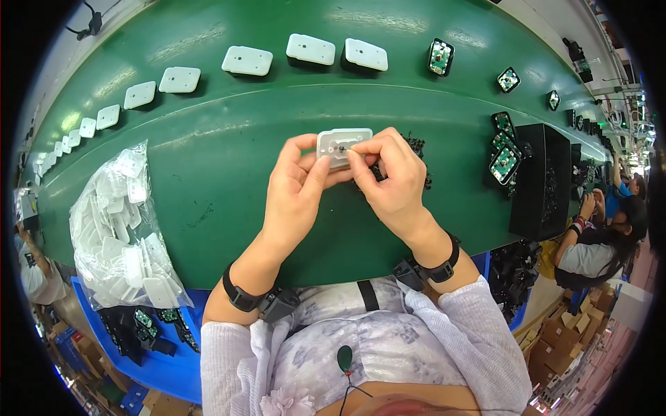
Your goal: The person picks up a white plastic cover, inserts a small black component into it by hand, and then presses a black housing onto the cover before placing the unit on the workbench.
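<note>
Above the green worktop, my left hand (295, 191) holds a white plastic cover (355, 134), thumb on its face and fingers beneath. The cover is a rounded rectangle with its inner side facing up. My right hand (395, 182) has thumb and index finger pinched at a small black part (342, 148) on the middle of the cover; its exact kind is too small to tell. Partly hidden under the right hand lies a heap of small black pieces (419, 147). Both wrists wear black straps.
A clear bag of white covers (114, 236) lies left. White-topped black housings (248, 61) line the far strip; housings with green boards (440, 57) continue rightward. More boards (504, 165) sit beside a black box (540, 184). Blue bins (163, 367) flank me. A co-worker (596, 243) sits right.
</note>
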Action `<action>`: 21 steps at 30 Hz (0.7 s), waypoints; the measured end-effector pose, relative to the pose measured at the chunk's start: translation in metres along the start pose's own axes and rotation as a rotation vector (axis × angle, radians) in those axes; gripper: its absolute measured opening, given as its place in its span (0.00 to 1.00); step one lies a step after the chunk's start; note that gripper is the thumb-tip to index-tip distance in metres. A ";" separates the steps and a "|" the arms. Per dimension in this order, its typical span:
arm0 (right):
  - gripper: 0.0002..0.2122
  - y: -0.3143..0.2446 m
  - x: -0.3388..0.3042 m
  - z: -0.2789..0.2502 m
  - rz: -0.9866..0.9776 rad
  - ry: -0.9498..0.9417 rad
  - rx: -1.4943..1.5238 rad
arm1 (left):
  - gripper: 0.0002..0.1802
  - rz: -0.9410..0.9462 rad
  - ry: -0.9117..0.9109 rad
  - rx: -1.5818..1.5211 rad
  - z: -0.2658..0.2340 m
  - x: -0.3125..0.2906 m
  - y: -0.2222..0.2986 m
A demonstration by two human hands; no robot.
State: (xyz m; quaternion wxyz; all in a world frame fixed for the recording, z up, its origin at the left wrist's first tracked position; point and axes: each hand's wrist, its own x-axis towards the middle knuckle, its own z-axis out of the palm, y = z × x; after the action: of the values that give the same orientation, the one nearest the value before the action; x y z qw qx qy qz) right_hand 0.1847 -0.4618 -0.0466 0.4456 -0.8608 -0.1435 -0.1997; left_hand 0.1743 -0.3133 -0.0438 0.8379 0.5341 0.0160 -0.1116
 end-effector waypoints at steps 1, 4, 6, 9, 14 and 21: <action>0.05 0.000 0.000 0.000 0.048 -0.007 -0.007 | 0.15 0.015 -0.043 -0.029 0.002 -0.001 0.001; 0.05 -0.004 -0.001 -0.001 0.207 -0.071 0.160 | 0.14 0.018 -0.058 0.062 -0.002 -0.001 -0.002; 0.04 0.002 -0.005 -0.001 0.313 -0.121 0.293 | 0.14 0.006 -0.048 0.099 -0.002 -0.001 -0.003; 0.03 0.002 -0.005 -0.002 0.449 -0.185 0.473 | 0.14 0.103 -0.016 0.088 0.000 -0.002 -0.007; 0.03 0.001 -0.006 -0.003 0.363 -0.231 0.371 | 0.12 0.227 0.083 0.330 0.002 -0.005 -0.009; 0.08 0.000 -0.016 0.004 0.473 -0.142 0.600 | 0.09 0.448 0.104 0.498 0.000 -0.003 -0.013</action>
State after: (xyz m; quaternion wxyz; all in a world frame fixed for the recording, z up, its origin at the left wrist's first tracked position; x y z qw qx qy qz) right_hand 0.1714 -0.4597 -0.0567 0.7004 -0.7131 -0.0237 0.0193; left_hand 0.1686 -0.3181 -0.0551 0.6834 0.7177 -0.0867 0.1022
